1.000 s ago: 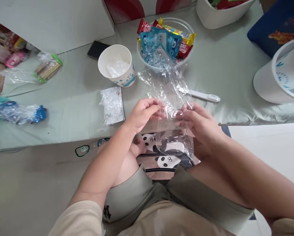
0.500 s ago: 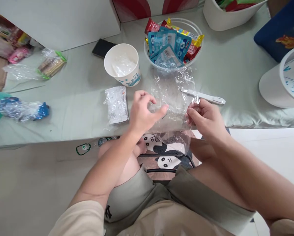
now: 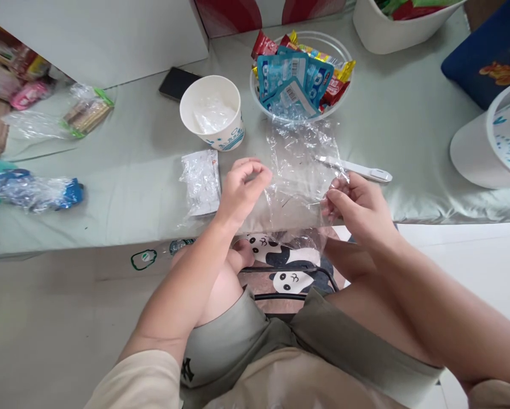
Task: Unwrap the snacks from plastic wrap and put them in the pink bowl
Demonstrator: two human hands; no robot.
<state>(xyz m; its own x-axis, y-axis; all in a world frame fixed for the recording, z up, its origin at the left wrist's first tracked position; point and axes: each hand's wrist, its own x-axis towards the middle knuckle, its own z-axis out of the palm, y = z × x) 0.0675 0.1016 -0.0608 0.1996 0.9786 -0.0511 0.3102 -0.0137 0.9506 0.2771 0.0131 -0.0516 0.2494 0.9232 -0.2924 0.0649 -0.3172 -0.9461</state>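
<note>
A crinkled clear plastic bag [image 3: 295, 182] is spread between my hands at the front of the cloth-covered table and hangs over its edge. My right hand [image 3: 355, 204] is closed, pinching the bag's right side between thumb and fingers. At its left side my left hand [image 3: 244, 184] is closed too, thumb against fingertips on the film's edge. Partly under the film lies a white utility knife [image 3: 361, 170], just beyond my right hand. Left of my left hand sits a white packet in clear wrap [image 3: 201, 182].
A paper cup [image 3: 227, 136] with clear plastic inside stands behind the packet, near a black phone [image 3: 176, 84]. Beyond the bag is a clear bowl [image 3: 344, 105] of snack packets. A white bin [image 3: 470, 153] stands at right; a blue wrapped bundle [image 3: 37, 190] lies left.
My left hand's thumb and fingers have come together from a spread pose, at the bag's left edge. My right hand keeps its pinch, almost unmoved.
</note>
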